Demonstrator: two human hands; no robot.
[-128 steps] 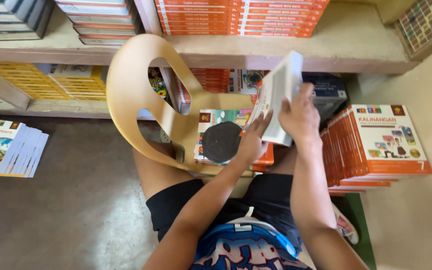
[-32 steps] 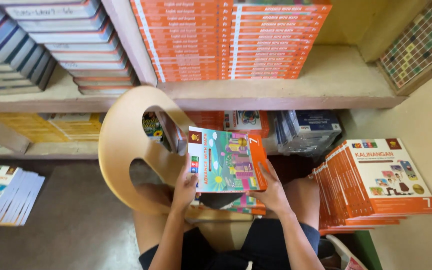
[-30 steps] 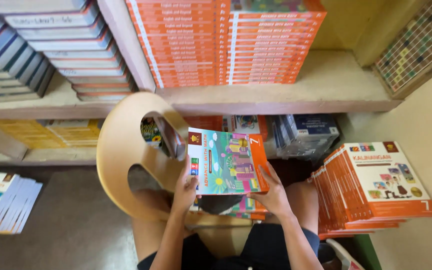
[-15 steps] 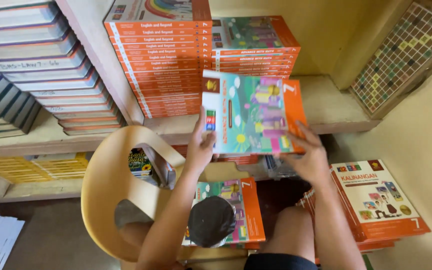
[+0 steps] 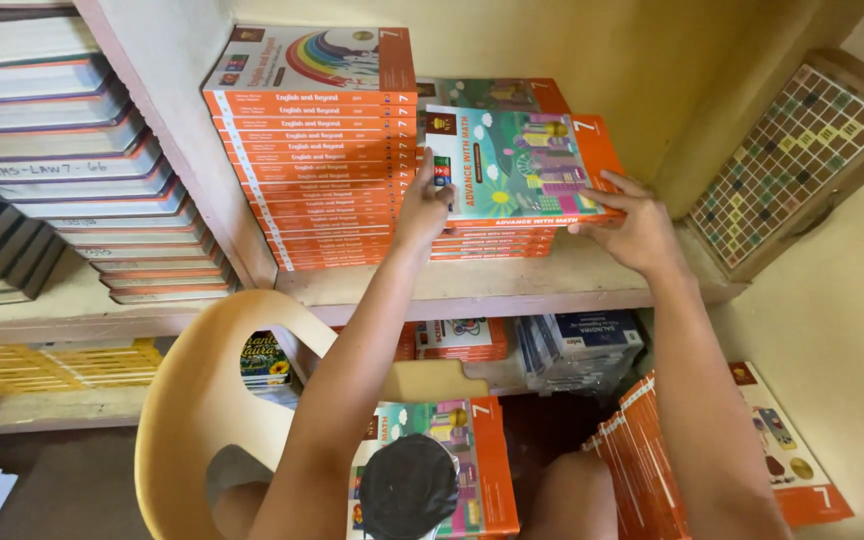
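I hold an orange textbook (image 5: 517, 165) with a green illustrated cover level over a low stack of orange books (image 5: 497, 240) on the wooden shelf (image 5: 512, 285). My left hand (image 5: 420, 205) grips its left edge. Its right front edge rests in my right hand (image 5: 630, 225). A taller stack of orange books (image 5: 317, 150) with a rainbow cover on top stands just left of it. Below, another copy of the same book (image 5: 457, 455) lies on the tan plastic chair (image 5: 207, 420), with a round black object (image 5: 412, 487) on it.
Grey and white books (image 5: 62, 170) are stacked in the left shelf bay. A grid board game (image 5: 787, 165) leans in the right corner. More orange books (image 5: 702, 465) stand at the lower right. The lower shelf holds yellow booklets (image 5: 52, 365) and blue books (image 5: 577, 350).
Both hands have lifted the textbook from above my lap up to the shelf and brought it over the low orange stack. My view has tilted upward with it.
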